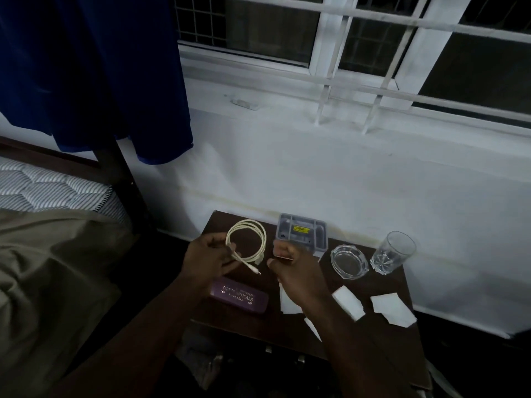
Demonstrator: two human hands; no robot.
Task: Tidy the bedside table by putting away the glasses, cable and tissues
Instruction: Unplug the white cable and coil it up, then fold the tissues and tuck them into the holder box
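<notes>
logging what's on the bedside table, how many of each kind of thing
white coiled cable: 1, in the left hand
purple glasses case: 1
grey compartment organiser: 1
glass ashtray: 1
drinking glass: 1
white tissues: 3 clear, a fourth scrap uncertain
total: 8

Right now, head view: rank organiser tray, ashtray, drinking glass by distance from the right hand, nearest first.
1. Organiser tray: just behind the right hand, at the table's back edge.
2. Ashtray: a little to the hand's right.
3. Drinking glass: farther right, past the ashtray, near the table's right edge.
</notes>
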